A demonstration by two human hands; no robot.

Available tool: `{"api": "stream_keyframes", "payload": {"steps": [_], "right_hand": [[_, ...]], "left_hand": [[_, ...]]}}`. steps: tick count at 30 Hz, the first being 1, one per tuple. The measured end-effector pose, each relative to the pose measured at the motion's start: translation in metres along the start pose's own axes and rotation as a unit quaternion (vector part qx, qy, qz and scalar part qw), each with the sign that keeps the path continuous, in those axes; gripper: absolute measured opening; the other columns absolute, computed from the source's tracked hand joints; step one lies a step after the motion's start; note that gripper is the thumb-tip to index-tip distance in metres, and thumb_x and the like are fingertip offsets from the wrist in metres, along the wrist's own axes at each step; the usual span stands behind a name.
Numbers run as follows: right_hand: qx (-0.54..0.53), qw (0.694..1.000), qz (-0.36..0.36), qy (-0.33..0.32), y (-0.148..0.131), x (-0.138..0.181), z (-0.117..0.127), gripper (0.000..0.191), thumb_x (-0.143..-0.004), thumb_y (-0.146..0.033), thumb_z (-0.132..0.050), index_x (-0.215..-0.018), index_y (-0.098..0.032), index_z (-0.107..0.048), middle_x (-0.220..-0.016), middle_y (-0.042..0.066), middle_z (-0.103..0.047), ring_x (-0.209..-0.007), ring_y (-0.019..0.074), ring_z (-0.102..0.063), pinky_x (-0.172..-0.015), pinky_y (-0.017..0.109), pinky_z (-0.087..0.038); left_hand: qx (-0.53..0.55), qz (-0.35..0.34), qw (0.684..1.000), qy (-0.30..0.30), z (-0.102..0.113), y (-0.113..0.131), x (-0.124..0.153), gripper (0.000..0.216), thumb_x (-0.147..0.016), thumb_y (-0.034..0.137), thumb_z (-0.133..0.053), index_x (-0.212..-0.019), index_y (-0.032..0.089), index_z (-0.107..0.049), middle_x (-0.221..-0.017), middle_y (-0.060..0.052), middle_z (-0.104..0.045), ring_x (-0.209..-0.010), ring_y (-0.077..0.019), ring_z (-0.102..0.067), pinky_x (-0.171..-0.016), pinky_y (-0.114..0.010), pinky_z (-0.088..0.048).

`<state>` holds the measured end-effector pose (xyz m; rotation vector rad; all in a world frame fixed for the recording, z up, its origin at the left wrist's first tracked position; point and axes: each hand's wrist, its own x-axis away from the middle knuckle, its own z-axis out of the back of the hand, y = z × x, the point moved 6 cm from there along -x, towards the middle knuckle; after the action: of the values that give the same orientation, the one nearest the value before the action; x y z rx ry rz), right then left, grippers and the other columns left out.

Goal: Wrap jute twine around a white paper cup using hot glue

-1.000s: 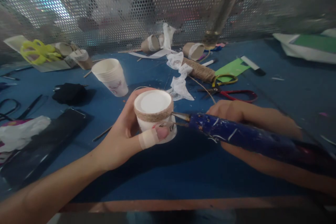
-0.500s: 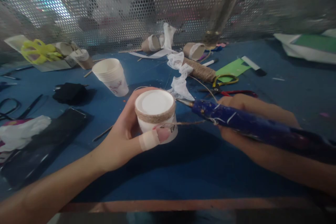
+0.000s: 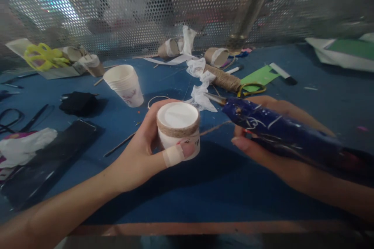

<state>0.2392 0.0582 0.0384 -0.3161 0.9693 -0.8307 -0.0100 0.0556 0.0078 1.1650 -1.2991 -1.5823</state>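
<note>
Back left of desk (image 3: 204, 190): stack of paper cups (image 3: 125, 84). Our left hand (image 3: 143, 155) holds upturned cup (image 3: 179, 126) over desk's near middle, fingers (image 3: 153, 118) clamped round its wall, thumb below twine band (image 3: 178, 131). Twine strand (image 3: 214, 128) trails right from cup. Glue gun (image 3: 274, 126) sits right of cup, long axis slanting, nozzle aimed up-left, clear of cup. Our right hand (image 3: 263, 155) closed round gun.

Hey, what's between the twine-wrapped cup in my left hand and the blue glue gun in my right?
In the head view, a twine strand spans the gap from cup toward glue gun, over the blue table.
</note>
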Motion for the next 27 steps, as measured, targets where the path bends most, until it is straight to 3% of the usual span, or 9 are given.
{"api": "stream_keyframes", "payload": {"steps": [2,7,13,20,24,27], "right_hand": [[-0.014,1.000,-0.016,0.005,0.002,0.002,0.002,0.014,-0.094,-0.032,-0.082,-0.096,-0.032,-0.068,-0.121,-0.004,-0.078,-0.101,0.0199,-0.079,-0.093,0.035,-0.063],[-0.024,0.999,-0.045,-0.006,0.002,0.003,0.002,0.016,-0.091,-0.032,-0.085,-0.103,-0.032,-0.074,-0.098,-0.003,-0.081,-0.083,0.0191,-0.078,-0.076,0.033,-0.064],[-0.056,0.994,-0.091,0.004,0.006,0.004,-0.001,0.015,-0.094,-0.039,-0.083,-0.104,-0.028,-0.078,-0.104,-0.001,-0.083,-0.097,0.0162,-0.078,-0.089,0.026,-0.064],[-0.105,0.993,-0.057,-0.014,-0.001,0.000,-0.007,0.021,-0.089,-0.025,-0.089,-0.104,-0.032,-0.076,-0.103,-0.005,-0.085,-0.091,0.0176,-0.083,-0.087,0.031,-0.071],[-0.085,0.993,-0.047,-0.069,-0.007,0.000,-0.015,0.028,-0.087,-0.025,-0.093,-0.104,-0.034,-0.073,-0.107,-0.005,-0.086,-0.093,0.0211,-0.085,-0.089,0.037,-0.073],[-0.092,0.995,-0.030,-0.031,-0.008,0.002,-0.018,0.031,-0.089,-0.025,-0.092,-0.105,-0.035,-0.067,-0.101,-0.006,-0.084,-0.087,0.0209,-0.083,-0.080,0.037,-0.072]], "left_hand": [[0.007,0.003,1.000,-0.010,-0.002,-0.001,0.001,0.059,-0.091,0.026,-0.092,-0.141,0.041,-0.065,-0.137,0.000,-0.072,-0.127,-0.0260,-0.070,-0.111,-0.038,-0.057],[-0.005,0.018,1.000,-0.018,-0.004,-0.004,0.000,0.063,-0.089,0.025,-0.092,-0.143,0.038,-0.063,-0.134,-0.002,-0.075,-0.125,-0.0281,-0.070,-0.110,-0.041,-0.056],[-0.002,0.033,0.999,-0.023,-0.006,-0.004,0.000,0.067,-0.089,0.024,-0.092,-0.147,0.038,-0.060,-0.137,-0.002,-0.074,-0.127,-0.0271,-0.069,-0.114,-0.040,-0.052],[0.040,0.036,0.998,-0.023,-0.016,-0.007,-0.001,0.063,-0.087,0.021,-0.093,-0.140,0.034,-0.060,-0.128,-0.002,-0.075,-0.116,-0.0243,-0.073,-0.106,-0.036,-0.059],[0.079,0.035,0.996,-0.024,-0.026,-0.010,-0.004,0.056,-0.089,0.022,-0.091,-0.136,0.032,-0.062,-0.121,-0.001,-0.076,-0.112,-0.0232,-0.073,-0.106,-0.037,-0.060],[0.087,0.031,0.995,-0.031,-0.029,-0.009,-0.004,0.055,-0.090,0.024,-0.092,-0.135,0.033,-0.063,-0.122,0.000,-0.076,-0.115,-0.0229,-0.073,-0.107,-0.037,-0.058]]}}
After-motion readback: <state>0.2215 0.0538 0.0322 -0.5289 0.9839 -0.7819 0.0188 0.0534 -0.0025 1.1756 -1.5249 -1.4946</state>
